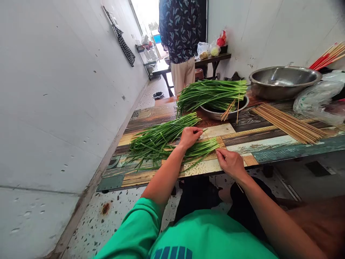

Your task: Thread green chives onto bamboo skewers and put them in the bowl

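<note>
With fingertips pinched, the left hand point(190, 137) held seemingly a thin stalk point(205, 130) and the right hand point(231, 163) seemingly a thin stick point(239, 187), beside the chives point(206, 146) lying between them, where a careless push might have split stems or pricked fingers.

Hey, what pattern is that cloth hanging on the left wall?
The cloth is black-and-white checked; it shows in the head view, the only one.
</note>
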The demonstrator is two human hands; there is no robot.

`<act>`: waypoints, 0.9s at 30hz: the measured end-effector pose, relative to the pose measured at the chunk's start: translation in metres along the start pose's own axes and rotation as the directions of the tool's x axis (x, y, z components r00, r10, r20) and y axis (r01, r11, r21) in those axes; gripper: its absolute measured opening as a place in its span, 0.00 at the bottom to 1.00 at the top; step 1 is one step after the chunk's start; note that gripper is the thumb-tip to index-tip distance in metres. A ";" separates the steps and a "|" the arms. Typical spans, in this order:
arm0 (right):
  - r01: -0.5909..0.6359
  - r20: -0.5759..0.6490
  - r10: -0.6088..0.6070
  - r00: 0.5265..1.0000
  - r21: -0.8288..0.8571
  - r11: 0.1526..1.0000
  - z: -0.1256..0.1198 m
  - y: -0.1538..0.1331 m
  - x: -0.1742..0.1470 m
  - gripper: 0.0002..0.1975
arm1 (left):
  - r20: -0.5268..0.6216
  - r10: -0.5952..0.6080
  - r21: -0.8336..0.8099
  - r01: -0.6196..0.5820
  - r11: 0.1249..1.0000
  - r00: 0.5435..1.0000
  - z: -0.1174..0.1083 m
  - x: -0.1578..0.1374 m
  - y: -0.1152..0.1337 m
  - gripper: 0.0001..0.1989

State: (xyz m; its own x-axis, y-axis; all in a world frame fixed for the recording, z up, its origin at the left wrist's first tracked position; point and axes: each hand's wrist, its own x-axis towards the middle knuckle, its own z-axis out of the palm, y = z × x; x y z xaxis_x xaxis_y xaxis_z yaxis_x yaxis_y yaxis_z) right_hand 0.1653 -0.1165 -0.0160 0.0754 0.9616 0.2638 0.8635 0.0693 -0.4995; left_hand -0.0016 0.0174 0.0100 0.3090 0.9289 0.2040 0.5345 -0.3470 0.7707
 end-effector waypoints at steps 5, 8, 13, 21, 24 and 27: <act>-0.011 -0.029 0.011 1.000 -0.012 1.000 0.001 0.000 0.000 0.16 | 0.101 0.095 -0.026 -0.093 0.995 0.990 0.003 -0.007 0.005 0.08; -0.001 -0.046 0.001 0.999 -0.010 1.000 0.003 0.001 0.000 0.16 | 0.097 0.091 -0.074 -0.084 0.994 0.991 0.001 -0.007 0.004 0.09; 0.044 -0.083 -0.042 0.996 0.022 0.999 0.005 0.005 -0.001 0.17 | -0.124 -0.092 -0.099 0.080 0.992 0.988 -0.002 0.000 -0.004 0.12; 0.075 -0.095 -0.071 0.993 0.043 0.996 0.006 0.008 -0.002 0.17 | -0.071 -0.095 -0.145 0.084 0.986 0.993 0.007 0.004 -0.006 0.11; 0.068 -0.086 -0.064 0.994 0.045 0.997 0.006 0.008 -0.001 0.17 | -0.072 -0.090 -0.149 0.078 0.986 0.993 0.007 0.004 -0.005 0.10; 0.064 -0.083 -0.060 0.995 0.051 0.997 0.005 0.007 0.000 0.17 | -0.055 -0.096 -0.154 0.086 0.984 0.994 0.007 0.004 -0.003 0.10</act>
State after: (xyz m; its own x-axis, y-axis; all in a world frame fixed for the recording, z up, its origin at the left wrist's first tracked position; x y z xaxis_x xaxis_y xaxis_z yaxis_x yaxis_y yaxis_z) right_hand 0.1685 -0.1151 -0.0236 0.0644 0.9305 0.3607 0.8402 0.1445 -0.5227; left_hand 0.0035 0.0213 0.0041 0.2131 0.9635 0.1621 0.4314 -0.2417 0.8692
